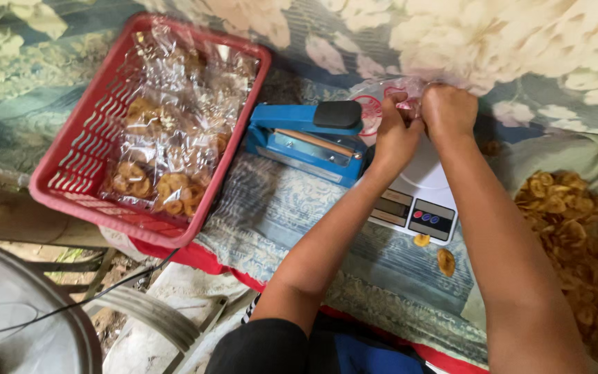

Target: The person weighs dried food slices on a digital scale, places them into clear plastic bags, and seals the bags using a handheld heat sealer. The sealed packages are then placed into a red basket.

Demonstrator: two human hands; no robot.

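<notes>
From the head view, our left hand (394,133) and right hand (449,111) each have a closed grip on the clear plastic bag (382,100) above the white scale (420,187) (thin, slippery film, we judge); best pinched at its mouth.

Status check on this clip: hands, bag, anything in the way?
Left hand and right hand both pinching the clear plastic bag above the white scale. Blue heat sealer beside it, untouched. Loose chips on the cloth; nothing blocking.
</notes>
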